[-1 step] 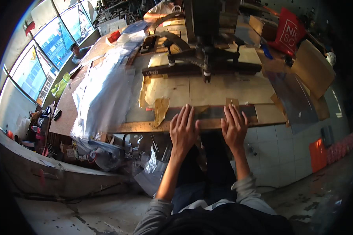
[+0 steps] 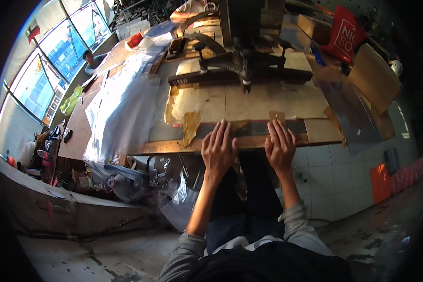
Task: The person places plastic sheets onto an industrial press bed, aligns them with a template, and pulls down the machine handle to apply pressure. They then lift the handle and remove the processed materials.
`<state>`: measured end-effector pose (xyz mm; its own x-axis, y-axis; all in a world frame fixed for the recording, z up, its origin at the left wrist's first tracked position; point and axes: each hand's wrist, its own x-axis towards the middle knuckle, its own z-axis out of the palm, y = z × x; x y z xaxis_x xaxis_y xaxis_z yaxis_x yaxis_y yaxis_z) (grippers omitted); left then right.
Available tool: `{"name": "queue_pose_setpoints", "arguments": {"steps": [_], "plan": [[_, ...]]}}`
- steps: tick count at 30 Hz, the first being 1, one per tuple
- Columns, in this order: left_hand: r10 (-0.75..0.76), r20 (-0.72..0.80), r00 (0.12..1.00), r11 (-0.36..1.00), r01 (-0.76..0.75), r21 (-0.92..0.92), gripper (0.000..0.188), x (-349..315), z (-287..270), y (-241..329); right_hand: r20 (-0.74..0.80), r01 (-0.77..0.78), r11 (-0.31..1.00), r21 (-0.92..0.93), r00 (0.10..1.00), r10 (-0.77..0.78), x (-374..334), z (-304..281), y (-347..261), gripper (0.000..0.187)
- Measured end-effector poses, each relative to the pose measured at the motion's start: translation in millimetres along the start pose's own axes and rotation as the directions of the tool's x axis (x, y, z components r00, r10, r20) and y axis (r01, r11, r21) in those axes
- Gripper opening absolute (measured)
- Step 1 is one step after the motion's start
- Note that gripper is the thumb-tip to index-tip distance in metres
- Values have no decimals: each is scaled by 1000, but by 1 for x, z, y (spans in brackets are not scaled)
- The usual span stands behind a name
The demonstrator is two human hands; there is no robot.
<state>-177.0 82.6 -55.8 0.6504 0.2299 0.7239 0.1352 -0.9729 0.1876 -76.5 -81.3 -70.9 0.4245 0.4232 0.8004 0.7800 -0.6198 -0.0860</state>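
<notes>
My left hand (image 2: 218,148) lies palm down across the table's front edge, its fingers stretched out over a dark strip (image 2: 167,135) that runs along the wooden rim. In the same pose, my right hand (image 2: 280,145) rests a short way to the right, fingertips near a small brown tape piece (image 2: 277,116). Neither hand holds anything visible. Beyond the fingertips spreads a pale, flat board or sheet (image 2: 254,104) with a thin seam. A crumpled piece of brown tape (image 2: 191,128) sits left of my left hand.
Over the pale sheet stands a dark metal press (image 2: 246,61) with a wide crossbar. Clear plastic sheets (image 2: 122,110) cover the table's left side. Cardboard (image 2: 373,77) and a red bag (image 2: 346,35) are at the right. Another person (image 2: 90,62) is by the windows; someone's arm shows at the back.
The whole view has shifted very slightly. Both my hands keep their places at the table's edge.
</notes>
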Motion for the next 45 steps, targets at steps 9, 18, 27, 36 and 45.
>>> {"name": "queue_pose_setpoints", "arguments": {"steps": [9,18,27,36,45], "plan": [[142,-374,916,978,-70,198,36,-21,49,-18,-313,134,986,-100,936,-159,-9,38,18,43],[132,-514,848,974,-15,225,37,-31,58,-17,-345,114,988,-105,927,-144,-8,33,12,42],[80,-528,845,982,22,185,37,-31,63,-16,-358,98,992,-84,926,-122,-7,36,12,41],[52,-539,841,989,30,143,36,-31,64,-15,-361,92,992,-87,925,-117,-6,35,10,40],[56,-555,830,989,29,144,36,-29,64,-12,-364,89,991,-101,924,-120,-7,37,11,40]]}}
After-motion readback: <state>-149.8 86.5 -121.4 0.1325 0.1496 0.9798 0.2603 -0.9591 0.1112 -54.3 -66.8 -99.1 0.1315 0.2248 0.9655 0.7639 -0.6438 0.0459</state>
